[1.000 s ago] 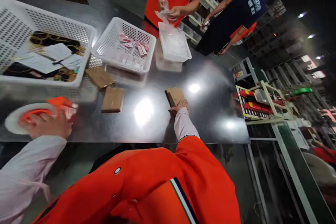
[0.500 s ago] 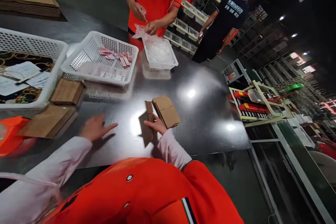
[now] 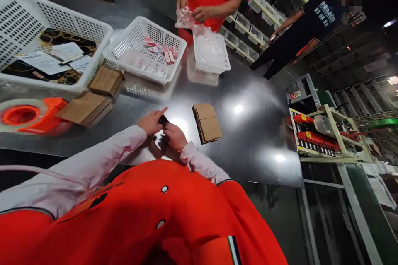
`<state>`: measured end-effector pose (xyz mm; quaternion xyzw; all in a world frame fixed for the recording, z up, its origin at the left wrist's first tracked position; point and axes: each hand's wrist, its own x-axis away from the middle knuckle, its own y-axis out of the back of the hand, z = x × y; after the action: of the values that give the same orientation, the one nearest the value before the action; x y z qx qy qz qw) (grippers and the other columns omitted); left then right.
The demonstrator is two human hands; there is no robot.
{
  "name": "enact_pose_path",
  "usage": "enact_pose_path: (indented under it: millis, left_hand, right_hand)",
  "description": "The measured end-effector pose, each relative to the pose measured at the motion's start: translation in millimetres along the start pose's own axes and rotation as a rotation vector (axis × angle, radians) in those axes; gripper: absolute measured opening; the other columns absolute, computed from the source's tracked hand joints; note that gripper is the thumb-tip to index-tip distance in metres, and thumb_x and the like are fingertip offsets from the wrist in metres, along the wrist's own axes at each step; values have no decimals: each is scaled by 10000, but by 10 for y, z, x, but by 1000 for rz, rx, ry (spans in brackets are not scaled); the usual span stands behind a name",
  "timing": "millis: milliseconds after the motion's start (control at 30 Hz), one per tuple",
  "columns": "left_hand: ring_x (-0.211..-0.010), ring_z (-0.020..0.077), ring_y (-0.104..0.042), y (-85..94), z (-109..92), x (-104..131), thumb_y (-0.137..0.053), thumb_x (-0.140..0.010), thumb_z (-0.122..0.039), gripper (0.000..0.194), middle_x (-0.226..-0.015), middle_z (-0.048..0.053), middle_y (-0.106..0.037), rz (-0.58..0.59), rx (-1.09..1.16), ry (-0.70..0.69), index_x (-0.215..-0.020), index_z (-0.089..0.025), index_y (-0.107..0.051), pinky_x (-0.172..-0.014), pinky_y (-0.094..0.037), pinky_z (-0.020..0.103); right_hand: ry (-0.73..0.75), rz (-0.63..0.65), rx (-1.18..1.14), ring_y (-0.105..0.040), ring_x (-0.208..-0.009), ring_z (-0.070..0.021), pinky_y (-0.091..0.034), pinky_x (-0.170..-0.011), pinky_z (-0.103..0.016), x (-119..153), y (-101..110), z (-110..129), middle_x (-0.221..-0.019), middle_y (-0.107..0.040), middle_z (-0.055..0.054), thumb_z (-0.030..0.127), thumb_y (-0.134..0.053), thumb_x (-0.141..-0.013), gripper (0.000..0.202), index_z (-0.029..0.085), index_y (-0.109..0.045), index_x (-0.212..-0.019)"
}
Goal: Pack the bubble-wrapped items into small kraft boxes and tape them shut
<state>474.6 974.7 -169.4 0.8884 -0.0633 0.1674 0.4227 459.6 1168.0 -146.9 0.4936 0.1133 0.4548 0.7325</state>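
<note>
Close in front of my body, my left hand (image 3: 152, 121) and my right hand (image 3: 174, 136) meet over the metal table (image 3: 255, 140). Between them is a small folded cardboard box (image 3: 163, 119), dark in shadow and mostly covered by my fingers. My left thumb and fingers grip its left side, the index finger reaching over the top. My right fingers are curled on its right side. Just right of my hands lies a small stack of flat brown cardboard boxes (image 3: 207, 122).
An orange tape dispenser (image 3: 46, 116) and brown cardboard bundles (image 3: 82, 107) lie left. White baskets stand behind: one with papers and bands (image 3: 96, 29), one with small pink packets (image 3: 183, 49), one with clear bags (image 3: 214, 68). Across the table, a co-worker's hands (image 3: 200, 14) handle clear plastic.
My left hand has moved right to join my right hand at the cardboard. The right hand has drawn the piece leftward, away from the stack. The view has shifted.
</note>
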Motion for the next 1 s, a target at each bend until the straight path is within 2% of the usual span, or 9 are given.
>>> enact_pose_path:
  millis: [67,133,267,400,500,600,700,833,1000]
  left_hand:
    - [-1287,415,-722,8,-103,-4,-572,-980,-253,778,-1707,240,-514,47,-158,-30,-1752,-218,-490,-1095,-567,527]
    - [-1248,438,-711,23,-163,-4,-494,-1037,-260,607,-1626,274,-574,37,-282,-62,-1616,-167,-652,-1032,-557,547]
    - [-1445,415,-557,81,-106,13,-496,-1051,-202,390,-1495,214,-684,-46,-399,-245,-1203,-194,-854,-1154,-429,550]
    - [-1269,371,-652,23,69,96,-638,-972,-165,257,-1030,207,-793,78,-364,-387,-801,-199,-827,-1137,-419,528]
    - [-1115,355,-715,-102,155,182,-701,-873,-110,205,-861,191,-778,142,-354,-365,-691,-178,-770,-1086,-437,506]
    - [-1050,334,-749,-189,146,161,-668,-871,-97,175,-847,187,-786,152,-326,-345,-737,-150,-768,-1091,-434,494]
    - [-1053,321,-763,-250,52,22,-646,-905,-161,179,-935,159,-811,139,-233,-322,-972,-167,-812,-1092,-463,470]
    - [-1143,347,-740,-414,-81,-103,-616,-886,-153,344,-1153,180,-789,71,-100,-255,-1178,-156,-798,-1064,-520,455]
    - [-1409,340,-599,-580,-118,-172,-502,-944,-120,448,-1449,232,-663,-52,36,-156,-1329,-90,-728,-1255,-452,502]
  right_hand:
    - [180,127,69,-686,-1411,-255,-517,-1263,-396,16,3,25,-1228,-838,-128,70,-679,-984,216,177,-852,-1056]
    - [244,179,164,-756,-1251,-311,-525,-1223,-486,62,-52,126,-1093,-857,-150,188,-746,-996,115,152,-855,-1003]
    - [205,187,260,-799,-1075,-339,-547,-1090,-542,116,-240,422,-973,-861,-144,356,-728,-1062,281,172,-846,-884]
    - [164,307,139,-799,-951,-284,-580,-804,-362,-17,-244,551,-940,-851,-68,245,-840,-968,98,238,-857,-872]
    - [69,237,157,-776,-977,-290,-589,-824,-358,-75,-161,524,-996,-835,-109,224,-886,-931,37,199,-860,-925]
    - [117,132,292,-718,-1189,-312,-574,-1003,-415,7,-136,459,-1171,-816,-176,231,-718,-1075,151,160,-851,-1066]
    - [220,179,383,-680,-1231,-303,-545,-1033,-429,121,-167,394,-1208,-809,-186,234,-584,-1147,266,142,-833,-1166]
    - [201,229,398,-652,-1226,-318,-512,-1037,-445,204,-165,260,-1198,-804,-218,198,-532,-1149,311,78,-814,-1205]
    - [227,165,-14,-671,-1147,-261,-511,-1024,-378,339,-116,0,-1108,-814,-120,182,-619,-1087,221,175,-809,-973]
